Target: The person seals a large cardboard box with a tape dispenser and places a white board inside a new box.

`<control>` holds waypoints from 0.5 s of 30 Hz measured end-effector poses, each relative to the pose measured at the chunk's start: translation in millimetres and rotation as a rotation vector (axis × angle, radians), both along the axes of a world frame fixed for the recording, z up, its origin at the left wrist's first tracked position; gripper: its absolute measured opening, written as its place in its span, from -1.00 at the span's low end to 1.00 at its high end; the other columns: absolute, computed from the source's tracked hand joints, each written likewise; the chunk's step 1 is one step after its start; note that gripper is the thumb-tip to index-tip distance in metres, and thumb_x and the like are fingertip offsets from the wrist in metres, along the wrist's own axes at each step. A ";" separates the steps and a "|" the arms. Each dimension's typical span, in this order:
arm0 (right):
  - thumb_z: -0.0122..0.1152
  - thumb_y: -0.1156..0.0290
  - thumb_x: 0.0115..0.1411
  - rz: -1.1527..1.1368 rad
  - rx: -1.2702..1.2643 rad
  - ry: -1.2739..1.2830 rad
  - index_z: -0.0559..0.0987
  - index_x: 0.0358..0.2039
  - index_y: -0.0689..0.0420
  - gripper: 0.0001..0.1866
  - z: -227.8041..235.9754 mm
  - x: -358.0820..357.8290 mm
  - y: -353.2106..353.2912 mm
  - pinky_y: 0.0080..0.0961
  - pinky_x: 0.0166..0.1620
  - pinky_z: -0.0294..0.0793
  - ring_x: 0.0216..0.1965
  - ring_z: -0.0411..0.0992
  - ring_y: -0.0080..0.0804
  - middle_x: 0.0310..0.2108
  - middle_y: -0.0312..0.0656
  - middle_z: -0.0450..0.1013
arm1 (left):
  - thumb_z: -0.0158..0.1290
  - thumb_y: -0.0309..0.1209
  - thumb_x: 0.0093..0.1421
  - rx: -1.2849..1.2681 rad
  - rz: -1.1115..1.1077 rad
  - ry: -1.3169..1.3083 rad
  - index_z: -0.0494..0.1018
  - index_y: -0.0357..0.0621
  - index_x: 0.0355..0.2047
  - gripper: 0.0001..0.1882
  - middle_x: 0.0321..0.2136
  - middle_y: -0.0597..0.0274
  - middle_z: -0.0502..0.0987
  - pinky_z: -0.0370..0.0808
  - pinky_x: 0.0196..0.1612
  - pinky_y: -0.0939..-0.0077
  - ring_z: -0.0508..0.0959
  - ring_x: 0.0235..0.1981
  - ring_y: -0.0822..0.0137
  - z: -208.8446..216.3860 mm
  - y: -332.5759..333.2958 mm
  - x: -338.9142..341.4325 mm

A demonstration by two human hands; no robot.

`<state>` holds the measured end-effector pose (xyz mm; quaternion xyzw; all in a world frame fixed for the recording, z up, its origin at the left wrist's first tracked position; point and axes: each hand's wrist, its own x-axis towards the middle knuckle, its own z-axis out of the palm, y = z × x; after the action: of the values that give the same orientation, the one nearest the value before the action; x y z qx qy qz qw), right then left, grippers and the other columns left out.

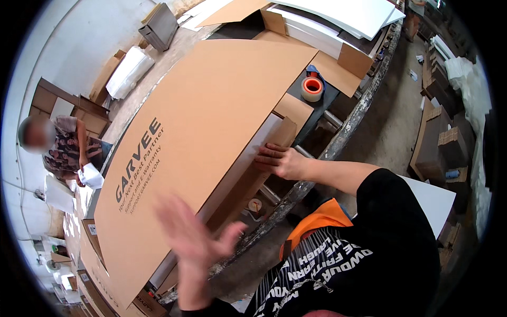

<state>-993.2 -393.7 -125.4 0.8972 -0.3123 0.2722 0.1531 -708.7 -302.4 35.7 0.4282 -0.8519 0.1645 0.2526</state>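
Note:
A large flat cardboard box [211, 121] lies in front of me, its wide top panel printed with dark lettering. Along its near side a white layer shows beneath the top panel. My right hand [285, 161] rests its outstretched fingers against the brown side flap [240, 187] near the box's right end. Over the near left part of the top panel, my left hand [193, 232] is raised with thumb and fingers apart, partly smeared by motion. It holds nothing; whether it touches the panel I cannot tell.
A tape roll [312, 89] with an orange core stands beyond the box's right end. An open carton [346, 66] with white panels sits behind it. Metal rollers [270, 194] and a worn rail [343, 138] run along my side. A person [71, 140] stands across, holding something white.

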 end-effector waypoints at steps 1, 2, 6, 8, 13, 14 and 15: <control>0.09 0.33 0.00 0.015 -0.022 -0.018 0.60 -0.10 0.05 -0.60 2.3 5.0 -6.8 -0.25 0.17 0.40 0.09 0.41 -0.23 -0.01 -0.26 0.49 | 0.28 0.21 -0.17 0.409 0.153 -0.230 0.01 -0.42 0.28 0.23 0.27 -0.38 0.06 -0.09 0.33 -0.12 0.01 0.31 -0.34 29.9 -76.7 4.0; 0.10 0.33 0.00 0.025 -0.043 -0.034 0.60 -0.10 0.05 -0.60 6.2 8.1 -14.8 -0.26 0.15 0.41 0.07 0.42 -0.23 -0.02 -0.26 0.49 | 0.28 0.30 -0.26 0.781 0.298 -0.513 0.00 -0.43 0.27 0.32 0.29 -0.36 0.02 -0.19 0.34 -0.17 -0.03 0.33 -0.33 60.0 -95.7 -13.6; 0.11 0.38 -0.01 0.057 0.249 -0.123 0.62 -0.24 0.13 -0.70 -6.3 26.0 0.2 -0.33 0.09 0.46 -0.08 0.50 -0.27 -0.18 -0.22 0.55 | 0.26 0.32 -0.28 0.717 0.272 -0.555 -0.25 -0.30 0.36 0.44 0.35 -0.37 -0.30 -0.32 0.32 -0.29 -0.33 0.34 -0.44 -90.3 -78.4 -4.4; 0.17 0.39 -0.02 0.019 0.027 -0.337 0.62 -0.30 0.17 -0.75 -8.8 39.8 -1.6 -0.35 -0.03 0.52 -0.18 0.53 -0.30 -0.34 -0.23 0.55 | 0.25 0.25 -0.25 0.762 0.266 -0.522 -0.22 -0.32 0.36 0.39 0.34 -0.39 -0.30 -0.32 0.28 -0.39 -0.34 0.33 -0.47 -82.4 -86.8 0.4; 0.25 0.41 -0.03 -0.045 -0.026 -0.561 0.61 -0.33 0.17 -0.79 4.4 10.2 12.3 -0.26 -0.12 0.55 -0.27 0.48 -0.24 -0.29 -0.17 0.53 | 0.22 0.24 -0.28 0.742 0.240 -0.618 -0.21 -0.42 0.33 0.39 0.33 -0.43 -0.29 -0.31 0.27 -0.41 -0.32 0.32 -0.49 -84.4 -99.8 13.5; 0.25 0.37 -0.03 -0.043 -0.091 -0.573 0.61 -0.34 0.17 -0.78 35.0 3.8 -1.9 -0.22 -0.08 0.52 -0.26 0.47 -0.23 -0.28 -0.17 0.52 | 0.21 0.22 -0.26 0.768 0.254 -0.627 -0.20 -0.43 0.33 0.36 0.33 -0.43 -0.29 -0.31 0.27 -0.41 -0.32 0.32 -0.50 -81.5 -97.7 15.2; 0.22 0.35 -0.03 -0.050 -0.104 -0.575 0.61 -0.36 0.16 -0.78 32.8 11.1 -25.3 -0.25 -0.07 0.50 -0.24 0.48 -0.24 -0.27 -0.17 0.53 | 0.21 0.22 -0.26 0.783 0.261 -0.633 -0.20 -0.43 0.33 0.36 0.33 -0.43 -0.29 -0.31 0.27 -0.41 -0.32 0.32 -0.50 -85.2 -98.4 17.6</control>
<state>-982.1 -419.0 -92.7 0.7661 -0.3507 0.5271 0.1108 -691.1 -400.9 -49.5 0.5226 -0.8238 -0.0148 -0.2190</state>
